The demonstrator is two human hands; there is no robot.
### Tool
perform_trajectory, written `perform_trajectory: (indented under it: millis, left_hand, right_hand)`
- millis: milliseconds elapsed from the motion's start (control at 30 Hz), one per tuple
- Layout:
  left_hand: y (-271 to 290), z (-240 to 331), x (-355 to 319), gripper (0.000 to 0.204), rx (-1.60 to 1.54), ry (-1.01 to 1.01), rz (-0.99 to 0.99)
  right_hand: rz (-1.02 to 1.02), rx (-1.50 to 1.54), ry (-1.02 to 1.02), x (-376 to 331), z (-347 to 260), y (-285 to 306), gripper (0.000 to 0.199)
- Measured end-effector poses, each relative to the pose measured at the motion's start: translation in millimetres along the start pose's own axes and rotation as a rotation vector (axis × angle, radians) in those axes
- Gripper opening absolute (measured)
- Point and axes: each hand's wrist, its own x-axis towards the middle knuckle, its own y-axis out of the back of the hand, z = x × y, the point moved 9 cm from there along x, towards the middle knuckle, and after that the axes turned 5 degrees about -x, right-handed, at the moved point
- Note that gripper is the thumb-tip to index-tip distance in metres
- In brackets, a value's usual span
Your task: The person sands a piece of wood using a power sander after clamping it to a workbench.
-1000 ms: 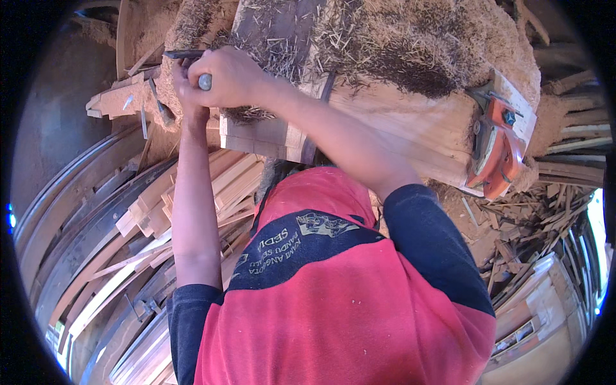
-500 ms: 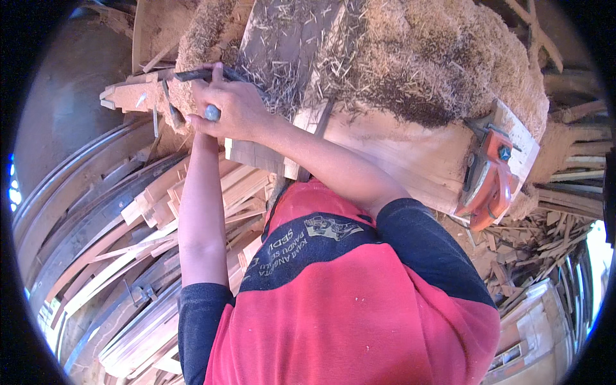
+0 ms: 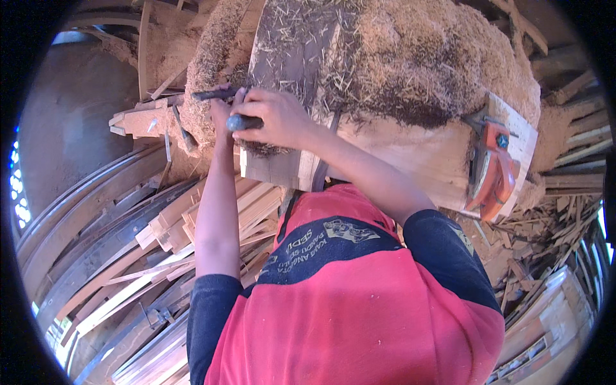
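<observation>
On the dusty board [image 3: 292, 83], right hand [image 3: 276, 119] fingers clamped round a dark tool [image 3: 240, 122]; left hand [image 3: 221, 110] grips it too.

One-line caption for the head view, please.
Both hands, left and right, grip a dark tool over a sawdust-covered board.

A dark, slim tool [image 3: 221, 94], perhaps a chisel, lies level against the sawdust-strewn plank [image 3: 292, 58].

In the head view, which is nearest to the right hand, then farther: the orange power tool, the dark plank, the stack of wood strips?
From the right hand:
1. Dark plank, directly beneath it.
2. Stack of wood strips, below left.
3. Orange power tool, far right on the bench.
</observation>
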Motion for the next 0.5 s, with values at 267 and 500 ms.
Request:
perform_trajectory:
  millis: [267, 500]
  left_hand:
    - [4, -10, 10, 0.037, 0.052, -0.094, -0.16]
    - [16, 27, 3, 0.033, 0.187, -0.365, -0.191]
  right_hand:
    - [-0.176, -0.01, -0.057, 7, -12, -11, 0.04]
    - [0.14, -0.147, -0.14, 2, -37, -24, 0.032]
